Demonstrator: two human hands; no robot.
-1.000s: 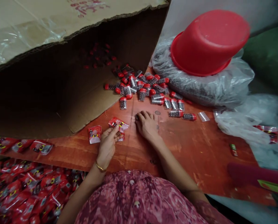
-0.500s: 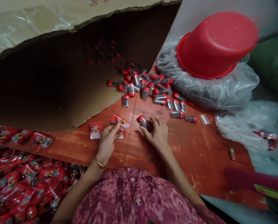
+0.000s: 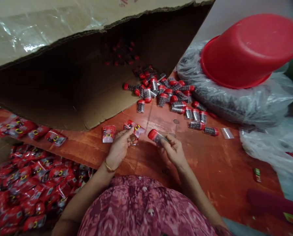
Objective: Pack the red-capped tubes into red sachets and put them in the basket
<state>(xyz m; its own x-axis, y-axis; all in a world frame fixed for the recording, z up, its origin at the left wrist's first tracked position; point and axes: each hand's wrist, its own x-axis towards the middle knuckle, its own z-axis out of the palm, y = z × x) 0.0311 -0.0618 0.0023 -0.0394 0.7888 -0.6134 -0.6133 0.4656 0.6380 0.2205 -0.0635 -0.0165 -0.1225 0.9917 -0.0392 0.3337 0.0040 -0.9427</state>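
Note:
My left hand [image 3: 118, 150] pinches a red printed packet [image 3: 137, 129] between thumb and fingers, just above the table. A small flat stack of similar red packets [image 3: 108, 134] lies left of its fingertips. My right hand [image 3: 174, 150] is closed around a small container [image 3: 154, 134] with a red cap and dark body. The container is tilted, its red end pointing left toward the packet but apart from it. Several like containers [image 3: 162, 99] lie in a loose pile beyond my hands, spilling from the carton's opening.
A large cardboard carton [image 3: 97, 113] lies open at the back left. Filled red packets [image 3: 33, 180] are heaped at lower left. On the right, a red tub [image 3: 249, 49] rests upside down on a plastic-wrapped bundle [image 3: 237, 101]. The reddish table [image 3: 210, 164] carries a clear plastic scrap [image 3: 227, 133].
My right hand has closed around the container and lifted it off the table, tilting it. My left hand keeps its pinch on the packet. The whole view has shifted.

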